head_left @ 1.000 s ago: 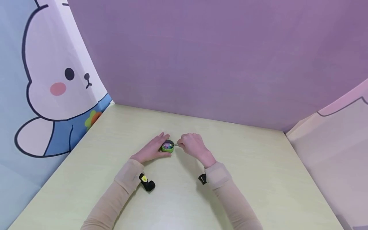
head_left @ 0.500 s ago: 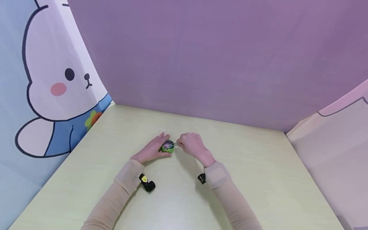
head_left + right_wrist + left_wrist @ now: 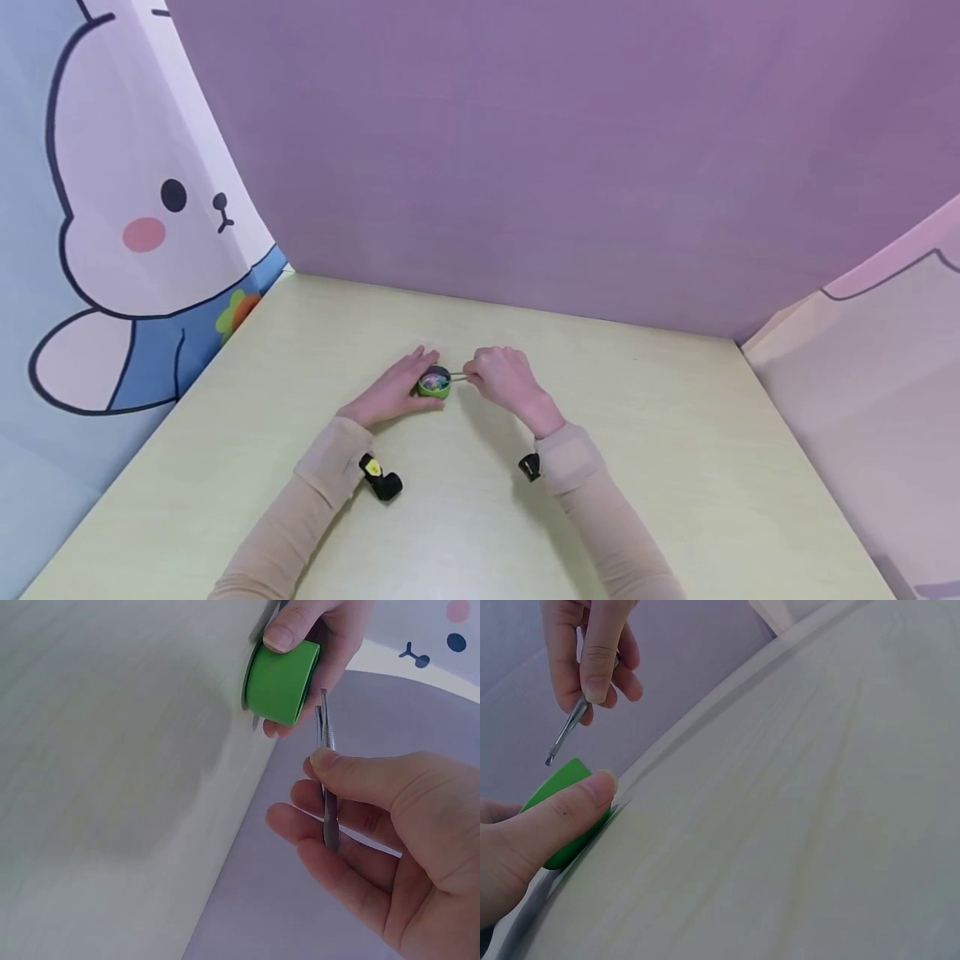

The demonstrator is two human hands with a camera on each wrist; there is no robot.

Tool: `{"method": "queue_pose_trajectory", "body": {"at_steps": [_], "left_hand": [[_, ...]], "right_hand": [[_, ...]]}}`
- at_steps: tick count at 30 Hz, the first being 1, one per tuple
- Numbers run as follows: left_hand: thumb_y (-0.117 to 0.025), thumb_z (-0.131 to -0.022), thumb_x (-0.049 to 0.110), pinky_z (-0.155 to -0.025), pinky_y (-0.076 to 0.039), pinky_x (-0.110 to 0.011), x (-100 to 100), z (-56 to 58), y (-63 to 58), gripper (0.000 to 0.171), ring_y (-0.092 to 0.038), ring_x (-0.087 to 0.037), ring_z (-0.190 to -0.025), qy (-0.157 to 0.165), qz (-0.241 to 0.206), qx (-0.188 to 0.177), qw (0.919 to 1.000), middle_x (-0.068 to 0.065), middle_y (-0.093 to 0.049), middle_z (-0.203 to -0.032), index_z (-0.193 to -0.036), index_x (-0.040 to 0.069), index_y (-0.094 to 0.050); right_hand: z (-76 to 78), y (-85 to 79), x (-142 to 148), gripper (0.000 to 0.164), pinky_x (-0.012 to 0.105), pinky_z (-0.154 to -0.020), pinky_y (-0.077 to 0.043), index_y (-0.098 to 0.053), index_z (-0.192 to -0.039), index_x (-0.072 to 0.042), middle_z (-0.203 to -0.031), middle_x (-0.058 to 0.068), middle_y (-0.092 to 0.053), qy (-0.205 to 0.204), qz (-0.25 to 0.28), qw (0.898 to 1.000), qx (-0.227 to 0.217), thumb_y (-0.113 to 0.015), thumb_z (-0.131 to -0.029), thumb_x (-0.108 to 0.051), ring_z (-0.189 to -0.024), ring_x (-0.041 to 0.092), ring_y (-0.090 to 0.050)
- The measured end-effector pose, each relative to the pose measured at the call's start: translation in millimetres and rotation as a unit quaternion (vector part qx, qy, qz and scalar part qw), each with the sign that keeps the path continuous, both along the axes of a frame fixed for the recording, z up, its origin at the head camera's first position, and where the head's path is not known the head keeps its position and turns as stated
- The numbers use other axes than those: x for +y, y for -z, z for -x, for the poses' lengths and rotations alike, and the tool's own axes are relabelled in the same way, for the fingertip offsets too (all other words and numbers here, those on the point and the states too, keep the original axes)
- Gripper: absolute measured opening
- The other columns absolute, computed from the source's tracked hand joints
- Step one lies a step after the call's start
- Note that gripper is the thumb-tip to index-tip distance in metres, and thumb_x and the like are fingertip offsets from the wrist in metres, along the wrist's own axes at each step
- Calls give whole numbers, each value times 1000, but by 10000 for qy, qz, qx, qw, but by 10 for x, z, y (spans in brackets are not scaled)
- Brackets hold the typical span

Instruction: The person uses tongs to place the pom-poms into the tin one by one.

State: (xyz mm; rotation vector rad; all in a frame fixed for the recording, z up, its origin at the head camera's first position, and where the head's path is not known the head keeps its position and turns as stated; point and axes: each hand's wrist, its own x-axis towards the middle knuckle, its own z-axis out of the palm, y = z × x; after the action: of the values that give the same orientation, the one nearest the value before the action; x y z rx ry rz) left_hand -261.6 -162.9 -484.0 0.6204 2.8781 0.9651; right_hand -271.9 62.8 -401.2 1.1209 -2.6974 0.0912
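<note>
My left hand [image 3: 392,390] grips a small round green container [image 3: 435,394], its thumb on one side and fingers on the other. In the head view the container's open top shows small multicoloured contents and a dark inner wall. My right hand [image 3: 507,383] pinches metal tweezers [image 3: 328,739] between thumb and fingers. Their two tips stand slightly apart and point toward the green container [image 3: 279,682]. In the left wrist view the tweezers [image 3: 566,731] hang just above the container's rim, and nothing shows between their tips.
The pale wooden table [image 3: 660,467] stretches around both hands. Behind it rises a purple backdrop [image 3: 525,167]; a cartoon-printed cloth [image 3: 150,250] hangs at the left and a pale pink one [image 3: 885,358] at the right. Black wrist cameras [image 3: 381,478] sit by both cuffs.
The right hand has drawn the tweezers slightly to the right relative to the container, and more of their prongs shows. The left hand keeps its grip. The head view has shifted a little.
</note>
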Motion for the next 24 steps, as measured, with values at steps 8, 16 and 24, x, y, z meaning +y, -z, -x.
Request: {"method": "queue_pose_trajectory", "body": {"at_steps": [8, 16, 24], "left_hand": [[-73, -85, 50, -122, -22, -63, 16, -6, 0, 97, -20, -45, -151, -27, 9, -30, 10000, -23, -14, -165, -158, 9, -24], [-72, -84, 54, -123, -19, -62, 10, 1, 14, 100, -18, -44, -152, -110, 64, -161, 9998, -20, -11, -166, -159, 12, -21], [-72, -83, 55, -122, -20, -63, 23, 3, 24, 100, -18, -44, -152, -104, 70, -133, 9998, -19, -10, -166, -159, 13, -22]], "right_hand": [[-16, 3, 104, 5, 23, -44, -39, -77, -87, -16, -76, -1, -68, 149, -18, 9999, -48, -73, -89, -15, -56, 10, -47], [-42, 16, 267, 8, 28, -46, -47, -79, -94, -16, -81, 0, -70, 278, 115, 9995, -14, -75, -87, -14, -59, 13, -56], [-76, 42, 449, 10, 33, -54, -54, -79, -93, -16, -86, 1, -71, 343, 243, 9991, 51, -76, -85, -12, -70, 18, -62]]}}
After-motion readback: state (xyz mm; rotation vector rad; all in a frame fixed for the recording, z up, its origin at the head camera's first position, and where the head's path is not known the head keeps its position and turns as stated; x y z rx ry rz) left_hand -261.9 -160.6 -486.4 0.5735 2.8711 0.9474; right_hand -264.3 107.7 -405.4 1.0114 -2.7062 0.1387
